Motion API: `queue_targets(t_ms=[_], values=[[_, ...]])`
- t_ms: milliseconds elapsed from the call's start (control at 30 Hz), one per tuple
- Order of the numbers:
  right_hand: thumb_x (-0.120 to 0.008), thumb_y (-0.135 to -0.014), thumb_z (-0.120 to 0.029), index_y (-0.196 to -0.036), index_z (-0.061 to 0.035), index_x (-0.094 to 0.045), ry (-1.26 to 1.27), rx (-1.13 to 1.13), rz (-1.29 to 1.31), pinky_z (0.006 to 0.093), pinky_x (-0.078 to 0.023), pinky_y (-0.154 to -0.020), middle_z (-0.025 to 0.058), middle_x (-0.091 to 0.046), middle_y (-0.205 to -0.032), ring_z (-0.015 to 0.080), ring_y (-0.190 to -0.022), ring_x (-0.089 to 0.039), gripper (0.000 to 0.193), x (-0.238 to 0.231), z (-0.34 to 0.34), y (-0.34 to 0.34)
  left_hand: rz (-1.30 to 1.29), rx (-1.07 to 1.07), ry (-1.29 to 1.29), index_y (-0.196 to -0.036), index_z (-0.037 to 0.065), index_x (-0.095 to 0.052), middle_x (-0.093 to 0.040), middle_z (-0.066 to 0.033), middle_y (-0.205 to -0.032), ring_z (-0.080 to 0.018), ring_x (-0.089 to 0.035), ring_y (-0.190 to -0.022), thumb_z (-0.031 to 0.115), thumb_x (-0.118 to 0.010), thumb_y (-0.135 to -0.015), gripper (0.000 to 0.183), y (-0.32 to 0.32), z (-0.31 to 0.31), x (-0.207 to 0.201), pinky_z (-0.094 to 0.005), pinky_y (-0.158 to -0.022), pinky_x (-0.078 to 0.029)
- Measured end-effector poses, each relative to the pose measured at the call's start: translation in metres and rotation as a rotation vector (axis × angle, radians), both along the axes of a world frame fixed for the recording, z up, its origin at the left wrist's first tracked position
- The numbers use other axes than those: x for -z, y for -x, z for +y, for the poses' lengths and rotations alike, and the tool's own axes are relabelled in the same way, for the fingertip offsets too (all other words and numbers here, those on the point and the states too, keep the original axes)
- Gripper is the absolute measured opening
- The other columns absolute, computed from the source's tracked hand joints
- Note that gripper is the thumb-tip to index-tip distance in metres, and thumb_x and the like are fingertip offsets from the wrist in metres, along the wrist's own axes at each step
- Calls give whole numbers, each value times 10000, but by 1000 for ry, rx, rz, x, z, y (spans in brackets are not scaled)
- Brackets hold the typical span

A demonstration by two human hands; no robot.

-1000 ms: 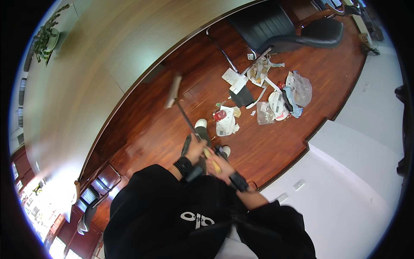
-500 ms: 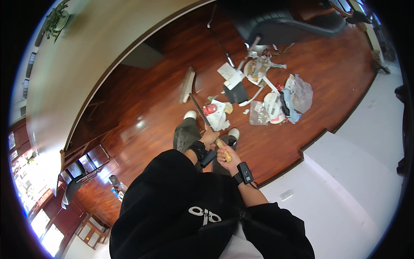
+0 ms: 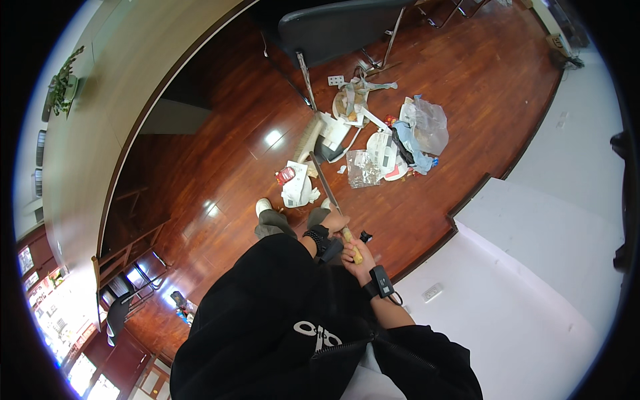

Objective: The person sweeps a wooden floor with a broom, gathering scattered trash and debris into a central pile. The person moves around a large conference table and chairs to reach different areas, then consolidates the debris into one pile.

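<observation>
A: Red-brown wood floor (image 3: 220,173), glossy with light spots; a pale wall (image 3: 567,267) runs along the right and a chair (image 3: 340,27) stands at the top.

B: And the hands?

A: Both wrapped tight round the broom (image 3: 327,183); the left hand (image 3: 333,223) sits higher on the handle, the right hand (image 3: 353,250) at its top end, fingers fully closed on the wood; stacked like that, I'd judge, to steer the long handle.

B: Where does the broom reach?

A: It slants up and away from the person; its pale head lies on the floor at the near edge of the litter (image 3: 387,133), just beside a white dustpan (image 3: 333,137).

B: What's in the litter?

A: Clear bags, white paper, a blue scrap, something red; the small bits are too fine to name; a white bag (image 3: 297,190) lies apart, near the shoes (image 3: 267,213).

B: Anything hidden?

A: The dark jacket (image 3: 280,320) covers the legs; the chair's base is cut off at the rim; the shelves lower left blur into glare.
</observation>
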State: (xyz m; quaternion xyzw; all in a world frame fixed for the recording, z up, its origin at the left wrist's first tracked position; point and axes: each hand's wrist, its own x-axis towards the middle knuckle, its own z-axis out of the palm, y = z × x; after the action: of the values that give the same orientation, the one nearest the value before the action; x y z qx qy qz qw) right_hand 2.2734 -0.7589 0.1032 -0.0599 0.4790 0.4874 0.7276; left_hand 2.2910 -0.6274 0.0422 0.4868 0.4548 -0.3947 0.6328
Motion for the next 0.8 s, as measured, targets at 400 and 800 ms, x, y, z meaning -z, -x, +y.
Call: queue_targets(t_ms=[400, 800], values=[[-421, -770, -95, -911, -77, -402, 11, -323, -303, 186, -293, -407, -17, -379, -579, 62, -465, -365, 143, -95, -20, -17, -254, -270, 242, -1084, 62, -163, -428, -92, -652, -168, -493, -417, 86, -467, -753, 450, 22, -31, -58, -229, -284, -336], [-506, -775, -199, -742, -102, -416, -27, -938, -292, 172, -291, -363, -15, -433, -557, 65, -429, -390, 137, -23, 69, 44, -391, -1100, -126, -994, 51, -334, -471, -68, -720, -136, -472, -548, 126, -515, -748, 315, 143, 16, -33, -243, -389, -397]])
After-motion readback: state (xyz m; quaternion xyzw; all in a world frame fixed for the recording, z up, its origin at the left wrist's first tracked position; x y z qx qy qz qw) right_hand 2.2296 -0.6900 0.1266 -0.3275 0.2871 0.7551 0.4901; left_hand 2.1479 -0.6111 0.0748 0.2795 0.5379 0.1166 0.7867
